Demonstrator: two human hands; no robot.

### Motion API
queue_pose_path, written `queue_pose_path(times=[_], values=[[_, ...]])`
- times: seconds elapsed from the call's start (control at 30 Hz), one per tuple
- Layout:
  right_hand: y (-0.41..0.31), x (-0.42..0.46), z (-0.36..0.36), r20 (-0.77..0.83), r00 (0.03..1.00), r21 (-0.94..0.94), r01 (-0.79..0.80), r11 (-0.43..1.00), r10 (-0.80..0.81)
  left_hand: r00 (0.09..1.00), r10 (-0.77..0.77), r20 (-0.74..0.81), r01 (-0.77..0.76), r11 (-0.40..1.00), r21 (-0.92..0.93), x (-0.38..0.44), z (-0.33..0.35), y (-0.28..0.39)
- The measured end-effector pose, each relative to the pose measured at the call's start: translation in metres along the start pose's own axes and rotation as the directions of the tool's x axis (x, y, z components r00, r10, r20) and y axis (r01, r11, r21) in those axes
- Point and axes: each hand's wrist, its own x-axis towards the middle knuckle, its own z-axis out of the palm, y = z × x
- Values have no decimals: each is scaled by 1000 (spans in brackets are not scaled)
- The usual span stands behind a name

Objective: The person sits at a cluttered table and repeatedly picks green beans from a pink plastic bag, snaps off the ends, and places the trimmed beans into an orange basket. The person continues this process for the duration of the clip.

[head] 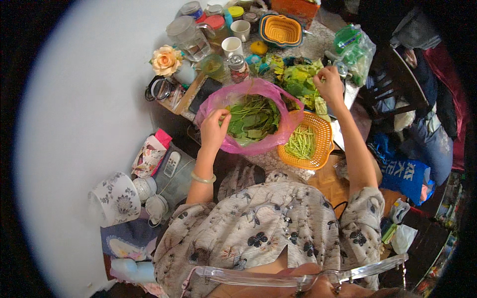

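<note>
A pink plastic bag stands open on the table, full of leafy green stems. At its left rim is my left hand, thumb and forefinger pinched at the end of a green stem. My right hand is over a heap of green and yellowish leaves at the right, its fingertips curled together; whether they hold anything is too small to tell. Between the bag and my right forearm, an orange plastic basket holds short cut green stems.
Behind the bag are a lidded glass jar, two white mugs, a clear pitcher and nested baskets. A dark phone lies left. Green plastic bags sit at the back right, near a dark chair.
</note>
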Motion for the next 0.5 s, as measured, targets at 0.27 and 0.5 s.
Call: queue_pose_path(times=[0.27, 0.5], values=[[4, 8, 10, 301, 934, -469, -30, 883, 192, 983, 63, 172, -110, 955, 275, 9, 20, -11], [-14, -25, -16, 367, 928, -352, 80, 932, 59, 960, 49, 274, -183, 853, 488, 43, 70, -22]])
